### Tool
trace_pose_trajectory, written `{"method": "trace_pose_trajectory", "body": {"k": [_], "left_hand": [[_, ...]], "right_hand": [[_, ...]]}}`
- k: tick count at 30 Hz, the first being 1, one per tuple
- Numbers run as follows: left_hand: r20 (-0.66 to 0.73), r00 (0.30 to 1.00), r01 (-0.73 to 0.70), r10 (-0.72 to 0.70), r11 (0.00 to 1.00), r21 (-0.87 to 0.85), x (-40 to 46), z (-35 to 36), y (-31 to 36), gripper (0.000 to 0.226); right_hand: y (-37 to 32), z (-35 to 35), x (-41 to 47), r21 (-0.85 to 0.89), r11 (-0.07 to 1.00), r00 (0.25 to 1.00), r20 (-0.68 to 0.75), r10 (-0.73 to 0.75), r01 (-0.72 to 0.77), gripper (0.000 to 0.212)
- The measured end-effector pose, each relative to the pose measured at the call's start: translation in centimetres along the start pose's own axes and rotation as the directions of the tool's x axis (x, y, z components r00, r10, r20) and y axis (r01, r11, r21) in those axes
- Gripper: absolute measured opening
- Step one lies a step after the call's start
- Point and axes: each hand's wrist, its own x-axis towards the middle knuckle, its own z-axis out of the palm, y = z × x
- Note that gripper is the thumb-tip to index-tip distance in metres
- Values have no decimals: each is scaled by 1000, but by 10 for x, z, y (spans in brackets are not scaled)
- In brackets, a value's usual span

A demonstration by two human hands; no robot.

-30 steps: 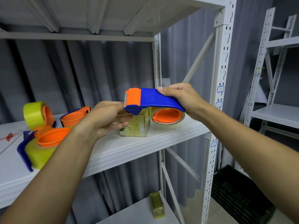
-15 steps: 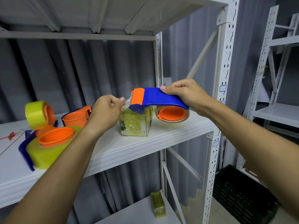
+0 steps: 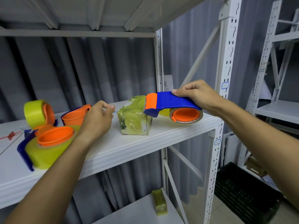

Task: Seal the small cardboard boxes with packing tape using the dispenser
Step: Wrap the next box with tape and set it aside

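Head view, single frame. Small cardboard box (image 3: pixel 134 118), already wrapped in yellowish-green tape, sits on the white shelf (image 3: pixel 116 152) near its right end, close to the front edge.

Right hand (image 3: pixel 196 94): fingers curled over the blue handle of the tape dispenser (image 3: pixel 171 105), thumb tip on the top face near the orange cutter block. Dispenser is held with the serrated cutter end over the top right edge of the box; whether the blade touches the box cannot be told. Its tape roll with orange core (image 3: pixel 186 115) hangs to the right of the box, low over the shelf.

Left hand (image 3: pixel 97 120): left of the box, apart from it, fingers curled, thumb and forefinger tips pressed together near the top of the hand. What they pinch cannot be made out; a thin blue line shows between the fingertips and the box.

Other items on the same shelf, left side: a second dispenser (image 3: pixel 43 147) lying on its side, blue frame, full yellow roll, orange core facing up; behind it a third yellow roll (image 3: pixel 36 113) standing on edge, and an orange hub with blue frame (image 3: pixel 74 117) partly hidden by the left hand. Red mark (image 3: pixel 11 135) on the shelf at far left.

Lower shelf (image 3: pixel 142 214): one more taped box (image 3: pixel 159 202), narrow, lying flat. Black crate (image 3: pixel 246 196) on the floor at right. Grey curtain (image 3: pixel 97 70) behind the rack.
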Motion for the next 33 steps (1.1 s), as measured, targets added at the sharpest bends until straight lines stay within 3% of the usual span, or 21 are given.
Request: {"method": "trace_pose_trajectory", "body": {"k": [10,15,19,20,22,24,26,29,33], "left_hand": [[95,995,35,-37,999,26,8,8,-6,20],[192,973,134,-132,991,1,12,7,-6,21],[225,957,143,-182,974,178,11,5,-4,31],[177,974,94,-141,963,252,9,4,-4,31],[36,996,-85,78,927,365,4,2,-3,27],[-69,935,-305,348,887,346,2,1,3,18],[-62,871,-460,488,852,249,3,3,11,15],[77,891,-454,448,883,120,5,11,12,14],[134,911,-400,391,915,53,16,15,3,15]], "right_hand": [[5,-1,6,-43,997,998,-3,59,-59,42],[10,4,8,-31,992,992,20,122,-121,41],[8,3,10,-21,988,988,30,151,-150,36],[7,3,10,-21,988,988,33,152,-151,35],[7,4,10,-28,988,988,36,151,-150,32],[6,4,11,-36,988,988,38,148,-147,31],[5,4,11,-42,989,989,34,146,-145,31],[4,4,12,-37,989,989,25,146,-145,35],[6,4,12,-48,987,988,10,153,-152,43]]}}
